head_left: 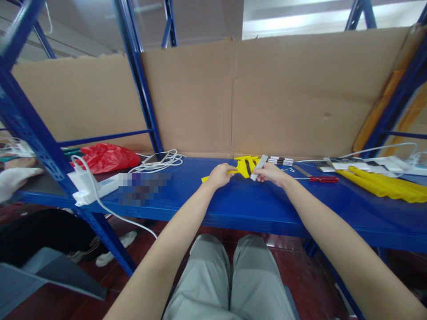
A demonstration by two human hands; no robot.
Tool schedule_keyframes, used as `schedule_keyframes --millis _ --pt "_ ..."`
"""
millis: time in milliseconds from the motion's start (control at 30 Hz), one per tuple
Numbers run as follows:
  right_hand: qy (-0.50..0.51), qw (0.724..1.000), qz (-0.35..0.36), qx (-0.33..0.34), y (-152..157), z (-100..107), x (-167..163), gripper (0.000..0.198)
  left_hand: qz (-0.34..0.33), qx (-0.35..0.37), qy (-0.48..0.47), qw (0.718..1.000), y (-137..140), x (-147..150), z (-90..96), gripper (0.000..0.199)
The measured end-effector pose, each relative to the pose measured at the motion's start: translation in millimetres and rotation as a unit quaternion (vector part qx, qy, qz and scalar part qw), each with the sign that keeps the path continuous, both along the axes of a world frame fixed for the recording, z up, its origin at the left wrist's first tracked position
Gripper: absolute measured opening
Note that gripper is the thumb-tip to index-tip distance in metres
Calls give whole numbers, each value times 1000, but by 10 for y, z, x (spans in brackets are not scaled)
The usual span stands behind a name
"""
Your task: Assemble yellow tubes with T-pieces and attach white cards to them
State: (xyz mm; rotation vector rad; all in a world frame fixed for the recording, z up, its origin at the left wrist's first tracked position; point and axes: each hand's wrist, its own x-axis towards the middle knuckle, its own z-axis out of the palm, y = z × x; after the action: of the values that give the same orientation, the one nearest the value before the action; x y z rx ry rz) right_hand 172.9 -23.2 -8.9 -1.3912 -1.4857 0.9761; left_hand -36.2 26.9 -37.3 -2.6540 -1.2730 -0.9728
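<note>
My left hand [220,175] is closed around a yellow flat-looking piece [242,169] with a dark band across it. One narrow yellow end sticks out to the left below my wrist. In my right hand [271,173] is a short light-grey bar [261,165], pinched and tilted. Its lower end meets or overlaps the right side of the yellow piece; whether they are joined cannot be made out. Both hands rest low over the blue tabletop [233,200]. Just beyond my right hand lie several white strips with black bands [280,161].
Right of my hand lie a red-handled screwdriver [323,179] and long yellow tube-like pieces [383,184]. On the left are a red plastic bag [108,158], a white power strip [103,187] and coiled cable [167,160]. Cardboard [190,98] stands behind. Another person's white-covered hand [20,180] shows far left.
</note>
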Motion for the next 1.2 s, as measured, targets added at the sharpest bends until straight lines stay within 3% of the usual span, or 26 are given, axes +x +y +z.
schedule_keyframes --millis 267,733,867,1200 --pt "38 999 30 -21 -5 2 60 11 5 -5 6 1000 -22 -2 12 25" --pt "120 988 -87 33 50 80 94 19 31 -22 18 999 -77 11 46 26" --pt "121 989 -64 54 31 77 63 12 22 -21 32 999 -60 9 42 27" --pt "142 988 22 50 106 -7 111 20 6 -38 17 999 -81 19 68 26"
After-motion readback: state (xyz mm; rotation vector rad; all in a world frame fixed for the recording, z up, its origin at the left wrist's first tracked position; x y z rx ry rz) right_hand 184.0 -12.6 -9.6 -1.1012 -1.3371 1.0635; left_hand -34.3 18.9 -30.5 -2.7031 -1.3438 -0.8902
